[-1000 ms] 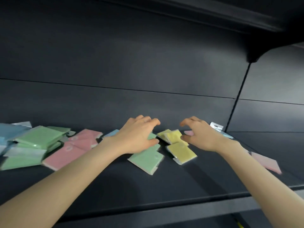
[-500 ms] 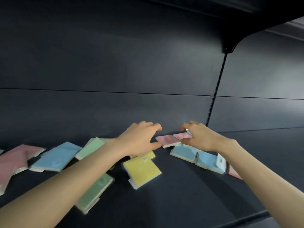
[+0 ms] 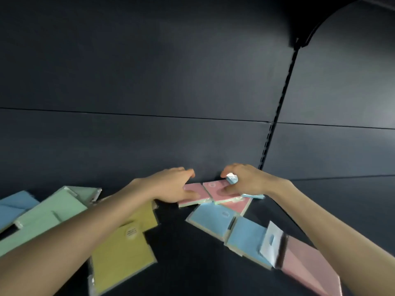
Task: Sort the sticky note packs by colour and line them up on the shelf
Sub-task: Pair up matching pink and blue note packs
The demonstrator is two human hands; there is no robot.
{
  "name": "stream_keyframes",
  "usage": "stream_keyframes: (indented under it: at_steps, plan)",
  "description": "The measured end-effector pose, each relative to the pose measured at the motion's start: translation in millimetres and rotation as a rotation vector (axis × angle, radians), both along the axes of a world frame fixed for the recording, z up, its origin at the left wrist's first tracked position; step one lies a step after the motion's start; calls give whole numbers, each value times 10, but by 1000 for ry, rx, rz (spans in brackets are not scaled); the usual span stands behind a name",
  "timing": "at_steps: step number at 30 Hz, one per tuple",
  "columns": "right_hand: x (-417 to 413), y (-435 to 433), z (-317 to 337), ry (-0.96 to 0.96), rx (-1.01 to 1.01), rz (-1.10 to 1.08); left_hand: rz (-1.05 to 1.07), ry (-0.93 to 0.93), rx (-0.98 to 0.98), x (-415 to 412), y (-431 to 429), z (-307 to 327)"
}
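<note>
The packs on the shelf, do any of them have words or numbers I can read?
On the yellow pack, a round sticker: lines of print, too blurred to read.
On the pink pack: a faint round mark, too blurred to read.
On the white card of a blue pack: only a slot, no words.
No other writing shows.

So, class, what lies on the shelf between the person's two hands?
The head view shows two packs side by side there: the left pink pack, touched by the left hand, and the right pink pack, touched by the right hand.
</note>
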State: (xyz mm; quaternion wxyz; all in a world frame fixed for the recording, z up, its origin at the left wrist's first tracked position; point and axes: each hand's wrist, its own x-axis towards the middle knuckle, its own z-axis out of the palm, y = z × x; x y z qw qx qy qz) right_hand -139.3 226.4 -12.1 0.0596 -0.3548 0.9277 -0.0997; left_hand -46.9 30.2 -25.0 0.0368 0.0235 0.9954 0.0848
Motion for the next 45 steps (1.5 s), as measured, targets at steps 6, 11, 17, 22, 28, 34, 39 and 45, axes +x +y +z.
stream_keyframes:
  at_steps: [6, 11, 17, 22, 28, 34, 39, 45]
  plan:
    - [-360, 48, -180, -68, 22, 144, 158, -107, 32, -127, 163, -186]
    - [-491, 68, -243, -113, 71, 212, 294, -84, 4, -116, 217, -208]
    - [-595, 103, -322, -154, 76, 239, 360, -12, -105, -66, 307, -163]
    - [-619, 109, -375, -172, -8, 207, 394, 75, 23, -28, 294, -134]
    - [-554, 129, -370, -300, -317, 201, 479, 175, 129, 77, 406, -72]
    - [-443, 130, -286, -399, -562, 217, 516, 327, 398, 297, 402, 9]
    - [-242, 74, -94, -509, -816, 228, 528, 542, 467, 651, 371, 149]
    - [229, -288, 140, -443, -997, 308, 570, 652, 482, 1171, 165, 350]
